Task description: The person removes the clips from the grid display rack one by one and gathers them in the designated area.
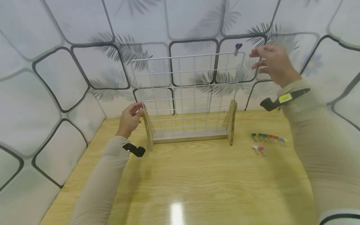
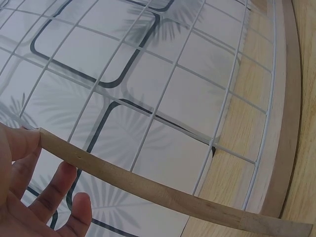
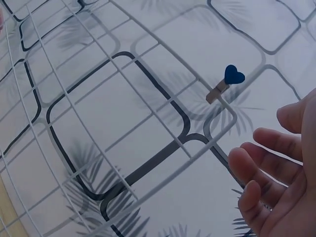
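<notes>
A white wire grid rack (image 1: pixel 184 86) stands upright in a wooden base (image 1: pixel 191 137). My left hand (image 1: pixel 130 118) pinches the top of the rack's left wooden side post (image 2: pixel 148 185) between thumb and forefinger; the other fingers lie loosely behind it. A small clothespin with a dark blue heart (image 1: pixel 238 47) is clipped on the grid's top wire near its right corner. Just to the right of that corner my right hand (image 1: pixel 271 64) hangs in the air, fingers apart and loosely bent, holding nothing. The right wrist view shows a gap between its fingertips (image 3: pixel 242 160) and the blue heart clothespin (image 3: pixel 234 75).
To the right of the rack, several small heart clothespins (image 1: pixel 271 137) lie in a row on the wood-grain table (image 1: pixel 197 175). A white one (image 1: pixel 255 147) and a pink one (image 1: pixel 261 149) lie in front of them. A patterned cloth wall (image 1: pixel 191 28) rises behind the rack.
</notes>
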`<control>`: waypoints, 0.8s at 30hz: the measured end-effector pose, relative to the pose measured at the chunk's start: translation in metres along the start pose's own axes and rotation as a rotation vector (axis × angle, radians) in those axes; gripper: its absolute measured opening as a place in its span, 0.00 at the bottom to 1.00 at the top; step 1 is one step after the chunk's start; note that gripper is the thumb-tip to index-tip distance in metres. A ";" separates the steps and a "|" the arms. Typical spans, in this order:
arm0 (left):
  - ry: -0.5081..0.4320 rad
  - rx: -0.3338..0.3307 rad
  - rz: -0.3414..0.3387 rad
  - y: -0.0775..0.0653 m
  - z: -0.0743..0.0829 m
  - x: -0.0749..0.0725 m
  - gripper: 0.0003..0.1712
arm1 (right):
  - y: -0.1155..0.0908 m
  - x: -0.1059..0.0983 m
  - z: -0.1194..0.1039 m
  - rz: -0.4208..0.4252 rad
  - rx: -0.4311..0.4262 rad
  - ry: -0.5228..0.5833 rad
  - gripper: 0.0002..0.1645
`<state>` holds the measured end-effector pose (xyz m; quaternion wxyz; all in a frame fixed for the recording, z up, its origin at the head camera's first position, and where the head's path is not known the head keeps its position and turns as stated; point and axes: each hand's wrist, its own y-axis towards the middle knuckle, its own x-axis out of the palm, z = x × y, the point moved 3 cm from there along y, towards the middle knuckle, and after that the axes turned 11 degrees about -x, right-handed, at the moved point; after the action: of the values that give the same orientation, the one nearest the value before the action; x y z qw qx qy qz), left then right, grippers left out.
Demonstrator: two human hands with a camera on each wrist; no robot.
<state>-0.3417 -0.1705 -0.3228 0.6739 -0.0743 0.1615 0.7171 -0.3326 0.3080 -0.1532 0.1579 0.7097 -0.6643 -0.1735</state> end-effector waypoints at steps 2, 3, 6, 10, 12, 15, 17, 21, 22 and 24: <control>-0.005 -0.002 -0.002 0.001 0.000 0.002 0.22 | 0.004 0.004 -0.004 0.035 -0.008 0.011 0.14; -0.007 -0.005 -0.003 0.001 0.001 0.002 0.22 | 0.006 0.006 -0.006 0.046 -0.011 0.014 0.13; -0.008 -0.004 -0.004 0.001 0.000 0.002 0.22 | 0.012 0.015 -0.010 0.048 -0.014 0.025 0.13; -0.013 0.001 -0.001 0.000 -0.001 -0.001 0.22 | 0.018 0.029 -0.014 0.003 0.003 0.058 0.13; -0.012 0.005 -0.005 0.000 -0.002 -0.001 0.22 | 0.020 0.033 -0.015 -0.025 0.015 0.063 0.13; -0.013 0.011 -0.009 0.001 -0.001 -0.001 0.22 | 0.022 0.038 -0.016 -0.065 0.037 0.043 0.15; -0.011 0.014 -0.007 0.001 -0.001 -0.001 0.22 | 0.024 0.040 -0.016 -0.082 0.051 -0.010 0.16; -0.010 0.008 -0.003 0.001 -0.001 -0.001 0.21 | 0.029 0.043 -0.018 -0.088 0.071 -0.140 0.15; -0.009 0.007 -0.002 0.002 -0.001 -0.001 0.21 | 0.029 0.043 -0.018 -0.091 0.073 -0.172 0.14; -0.009 0.011 -0.004 0.002 -0.001 -0.001 0.21 | 0.030 0.043 -0.020 -0.089 0.070 -0.205 0.13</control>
<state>-0.3442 -0.1715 -0.3236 0.6764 -0.0675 0.1621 0.7153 -0.3475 0.2635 -0.1235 0.0565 0.7220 -0.6504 -0.2289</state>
